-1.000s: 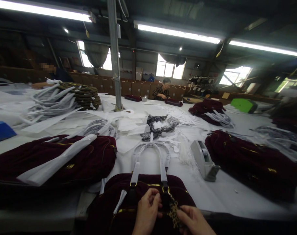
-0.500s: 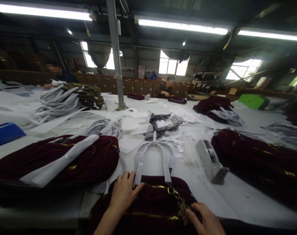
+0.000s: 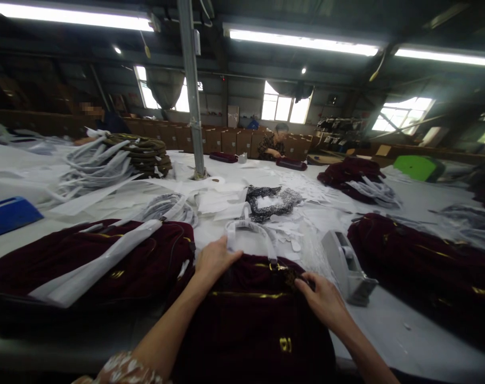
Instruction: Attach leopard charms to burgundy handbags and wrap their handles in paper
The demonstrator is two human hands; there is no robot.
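A dark burgundy handbag [image 3: 254,325] with gold zippers lies in front of me at the table's near edge. Its handles [image 3: 252,226], wrapped in white paper, stretch away from me. My left hand [image 3: 215,262] grips the bag's upper left corner, thumb toward the middle and fingers curled over the edge. At the upper right corner, my right hand [image 3: 322,298] pinches a dark leopard-print charm [image 3: 292,277] that hangs from the handle's gold ring. The right fingertips partly cover the charm.
Burgundy bags are stacked at left [image 3: 154,266] and right [image 3: 422,261]. A grey tape dispenser [image 3: 348,272] stands right of my bag, and a blue dispenser [image 3: 13,216] at far left. Paper scraps [image 3: 218,202] and a metal post [image 3: 193,106] lie beyond. Two people work across the table.
The handbag has slid forward, away from me, and more of its front now shows. Both hands have moved forward with it, the right still at the charm.
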